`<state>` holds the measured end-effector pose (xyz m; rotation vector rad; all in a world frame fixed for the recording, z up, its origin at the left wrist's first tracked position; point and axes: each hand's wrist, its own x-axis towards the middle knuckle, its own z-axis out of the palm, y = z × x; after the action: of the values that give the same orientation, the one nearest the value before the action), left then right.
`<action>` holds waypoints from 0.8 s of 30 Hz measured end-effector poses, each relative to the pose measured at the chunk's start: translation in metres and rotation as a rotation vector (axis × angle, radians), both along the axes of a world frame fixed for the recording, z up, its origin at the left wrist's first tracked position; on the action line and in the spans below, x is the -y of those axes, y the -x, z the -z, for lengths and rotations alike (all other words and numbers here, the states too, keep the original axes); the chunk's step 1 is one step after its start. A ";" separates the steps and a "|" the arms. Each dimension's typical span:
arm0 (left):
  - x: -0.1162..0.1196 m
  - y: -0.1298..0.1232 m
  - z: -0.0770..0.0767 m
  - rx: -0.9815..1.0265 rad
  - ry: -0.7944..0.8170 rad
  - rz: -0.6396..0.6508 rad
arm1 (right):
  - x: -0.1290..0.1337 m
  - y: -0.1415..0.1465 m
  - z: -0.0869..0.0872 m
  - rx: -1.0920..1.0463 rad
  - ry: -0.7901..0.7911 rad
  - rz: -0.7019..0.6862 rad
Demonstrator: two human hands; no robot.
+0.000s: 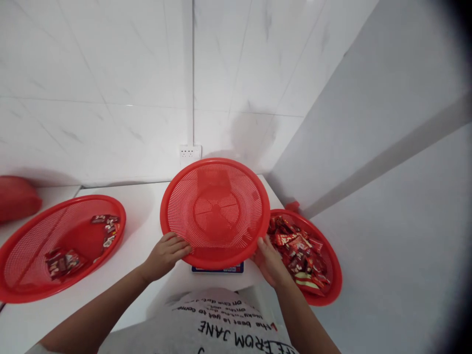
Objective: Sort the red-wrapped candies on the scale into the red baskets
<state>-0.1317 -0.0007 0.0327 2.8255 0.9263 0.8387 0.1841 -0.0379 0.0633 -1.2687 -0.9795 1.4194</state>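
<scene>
Both left hand (165,256) and right hand (271,265) fingers hold middle basket (217,221) rim over scale (236,269); uneven grip could tip it.

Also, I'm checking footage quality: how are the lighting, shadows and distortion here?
Head view: soft light, with a rounded shadow on the wall above and right of the middle basket; head view: blurred black corners at right, and the left basket looks stretched, perhaps by a wide lens; head view: most packet print is too small to read.
</scene>
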 end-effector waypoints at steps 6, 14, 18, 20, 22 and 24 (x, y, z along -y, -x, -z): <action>-0.010 0.020 0.006 0.042 0.126 -0.462 | -0.012 0.020 -0.003 -0.122 0.036 -0.126; -0.053 0.032 0.028 -0.113 0.331 -0.799 | -0.014 -0.008 0.039 0.439 -0.078 0.123; -0.078 0.025 0.036 -0.279 0.347 -0.863 | 0.000 -0.040 0.073 0.947 -0.188 0.179; -0.089 0.022 0.039 -0.345 0.360 -0.868 | 0.007 -0.052 0.089 1.069 -0.159 0.166; -0.096 0.021 0.043 -0.381 0.378 -0.861 | 0.013 -0.061 0.101 1.154 -0.088 0.135; -0.098 0.022 0.049 -0.405 0.404 -0.844 | 0.016 -0.065 0.110 1.226 0.000 0.090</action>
<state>-0.1533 0.0969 -0.0164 2.2308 2.1205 0.0369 0.2495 -0.0544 -0.0472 -2.1876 -1.6390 0.4393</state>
